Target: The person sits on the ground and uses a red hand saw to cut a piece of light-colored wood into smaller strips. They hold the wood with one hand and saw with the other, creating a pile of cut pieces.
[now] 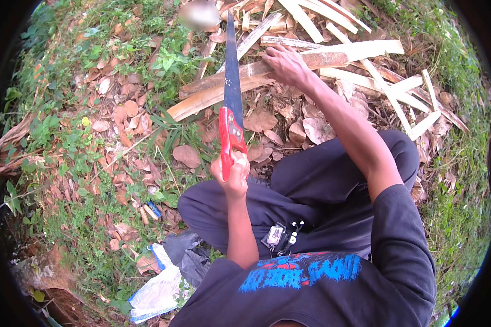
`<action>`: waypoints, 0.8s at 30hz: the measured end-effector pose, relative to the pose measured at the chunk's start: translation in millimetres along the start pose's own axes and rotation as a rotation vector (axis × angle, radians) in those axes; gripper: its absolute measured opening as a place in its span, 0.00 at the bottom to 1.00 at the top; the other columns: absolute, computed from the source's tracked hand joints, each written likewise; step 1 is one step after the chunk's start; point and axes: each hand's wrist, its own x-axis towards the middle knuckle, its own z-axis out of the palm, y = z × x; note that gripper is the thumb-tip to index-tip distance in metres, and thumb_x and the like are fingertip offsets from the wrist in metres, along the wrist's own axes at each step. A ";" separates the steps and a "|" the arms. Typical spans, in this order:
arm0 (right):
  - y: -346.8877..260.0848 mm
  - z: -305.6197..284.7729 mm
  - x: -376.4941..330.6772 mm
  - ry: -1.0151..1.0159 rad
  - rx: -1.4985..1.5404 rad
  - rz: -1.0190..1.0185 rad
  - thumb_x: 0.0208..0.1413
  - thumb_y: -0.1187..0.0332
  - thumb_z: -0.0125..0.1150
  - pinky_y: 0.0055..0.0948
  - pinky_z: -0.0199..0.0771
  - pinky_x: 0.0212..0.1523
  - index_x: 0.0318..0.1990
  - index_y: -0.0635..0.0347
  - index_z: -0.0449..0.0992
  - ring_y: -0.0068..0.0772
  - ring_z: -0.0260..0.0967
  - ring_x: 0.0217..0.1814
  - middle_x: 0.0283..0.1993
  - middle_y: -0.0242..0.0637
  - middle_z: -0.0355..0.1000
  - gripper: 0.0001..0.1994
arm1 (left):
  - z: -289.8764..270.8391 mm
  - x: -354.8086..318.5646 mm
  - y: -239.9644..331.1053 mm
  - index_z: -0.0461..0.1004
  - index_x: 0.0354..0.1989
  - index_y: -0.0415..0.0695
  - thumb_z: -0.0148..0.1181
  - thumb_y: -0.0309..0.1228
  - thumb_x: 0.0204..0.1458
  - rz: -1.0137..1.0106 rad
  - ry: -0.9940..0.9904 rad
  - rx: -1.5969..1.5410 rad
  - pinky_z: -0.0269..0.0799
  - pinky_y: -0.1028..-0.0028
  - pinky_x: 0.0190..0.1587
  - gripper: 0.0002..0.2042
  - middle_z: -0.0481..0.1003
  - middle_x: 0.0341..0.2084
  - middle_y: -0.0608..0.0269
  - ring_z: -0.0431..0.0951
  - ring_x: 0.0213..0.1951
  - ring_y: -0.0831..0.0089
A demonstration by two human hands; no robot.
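Observation:
My left hand (233, 170) is closed around the red handle of a handsaw (232, 71). Its long dark blade points away from me and crosses a long, brown-barked piece of wood (316, 59). My right hand (285, 65) lies over that wood just right of the blade, its fingers bent down onto it; some fingertips are hidden. A second, paler length of wood (202, 102) lies on the near side, along the first. Where the blade meets the wood, I cannot tell whether it has cut in.
Split pale strips of wood (409, 90) lie scattered at the far right. Dry leaves (185, 155) and green plants cover the ground. My folded legs (333, 169) are close below the wood. A white and blue plastic bag (158, 289) and a dark bag (188, 253) lie at my left.

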 end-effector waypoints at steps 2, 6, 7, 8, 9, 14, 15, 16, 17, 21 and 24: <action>4.8 -0.6 4.7 0.028 0.019 0.023 0.46 0.56 0.73 0.47 0.64 0.62 0.52 0.55 0.75 0.40 0.66 0.60 0.56 0.39 0.70 0.26 | 8.5 4.8 -3.4 0.59 0.21 0.40 0.46 0.22 0.45 -0.007 0.036 0.071 0.50 0.78 0.15 0.04 0.56 0.10 0.69 0.52 0.11 0.82; 1.4 -22.6 18.3 -0.325 0.208 0.185 0.59 0.37 0.47 0.54 0.68 0.58 0.57 0.56 0.73 0.45 0.65 0.63 0.61 0.51 0.68 0.33 | -0.8 2.1 -18.6 0.62 0.22 0.40 0.48 0.21 0.46 -0.059 0.020 -0.007 0.52 0.79 0.17 0.04 0.63 0.15 0.66 0.58 0.14 0.83; -1.5 -28.2 27.9 -0.376 0.124 0.194 0.63 0.35 0.31 0.53 0.73 0.45 0.50 0.59 0.75 0.45 0.73 0.51 0.51 0.53 0.74 0.36 | -2.6 0.6 -22.9 0.62 0.22 0.40 0.48 0.21 0.45 -0.058 0.023 0.012 0.52 0.80 0.17 0.03 0.64 0.16 0.66 0.59 0.14 0.83; 3.7 -24.3 33.7 -0.351 0.139 0.254 0.63 0.37 0.34 0.53 0.73 0.45 0.47 0.60 0.76 0.46 0.74 0.47 0.47 0.51 0.75 0.34 | 0.4 1.6 -26.1 0.63 0.23 0.39 0.48 0.21 0.45 -0.076 0.017 0.019 0.52 0.80 0.17 0.03 0.64 0.16 0.66 0.59 0.14 0.84; 9.4 -18.3 38.7 -0.326 0.153 0.316 0.62 0.40 0.36 0.54 0.73 0.45 0.44 0.62 0.76 0.46 0.76 0.44 0.42 0.49 0.76 0.32 | 3.8 3.4 -28.9 0.63 0.23 0.39 0.48 0.21 0.46 -0.095 0.008 0.026 0.52 0.80 0.17 0.03 0.65 0.16 0.66 0.59 0.14 0.84; -3.0 -15.2 30.5 -0.255 -0.113 0.168 0.66 0.56 0.41 0.45 0.79 0.34 0.35 0.59 0.76 0.41 0.79 0.38 0.36 0.41 0.79 0.20 | -3.8 -1.4 -39.2 0.64 0.24 0.39 0.48 0.22 0.46 -0.076 0.014 0.082 0.52 0.80 0.17 0.02 0.66 0.16 0.66 0.59 0.14 0.84; -4.0 -18.8 31.9 -0.285 -0.113 0.185 0.66 0.57 0.41 0.45 0.80 0.34 0.34 0.59 0.76 0.39 0.79 0.37 0.36 0.41 0.79 0.19 | -3.8 -1.5 -39.6 0.64 0.24 0.39 0.48 0.22 0.46 -0.088 0.026 0.092 0.52 0.80 0.17 0.01 0.66 0.16 0.66 0.59 0.14 0.84; -5.4 -22.1 34.7 -0.315 -0.112 0.200 0.66 0.58 0.41 0.44 0.80 0.34 0.33 0.58 0.76 0.38 0.79 0.37 0.36 0.40 0.78 0.19 | -3.7 -1.0 -40.1 0.64 0.24 0.38 0.48 0.22 0.45 -0.100 0.037 0.102 0.52 0.80 0.17 0.01 0.66 0.16 0.66 0.59 0.14 0.84; -4.2 -24.4 35.9 -0.340 -0.115 0.220 0.66 0.59 0.41 0.44 0.80 0.33 0.31 0.57 0.76 0.37 0.79 0.36 0.35 0.40 0.78 0.18 | -2.4 0.2 -40.6 0.65 0.24 0.38 0.49 0.22 0.45 -0.109 0.042 0.109 0.52 0.80 0.17 0.01 0.66 0.16 0.66 0.59 0.14 0.84; -1.2 -18.8 39.3 -0.371 -0.040 0.282 0.65 0.61 0.40 0.45 0.79 0.31 0.30 0.58 0.75 0.34 0.75 0.32 0.32 0.38 0.76 0.18 | -4.0 -3.6 -45.7 0.65 0.24 0.38 0.49 0.22 0.46 -0.090 0.009 0.095 0.53 0.81 0.17 0.02 0.66 0.17 0.66 0.60 0.14 0.84; -1.8 -16.1 39.1 -0.343 -0.020 0.311 0.65 0.62 0.39 0.44 0.78 0.30 0.29 0.58 0.75 0.32 0.73 0.28 0.28 0.37 0.73 0.18 | -5.3 -6.2 -47.8 0.64 0.23 0.38 0.49 0.21 0.46 -0.082 0.005 0.127 0.54 0.81 0.17 0.03 0.67 0.17 0.66 0.61 0.15 0.84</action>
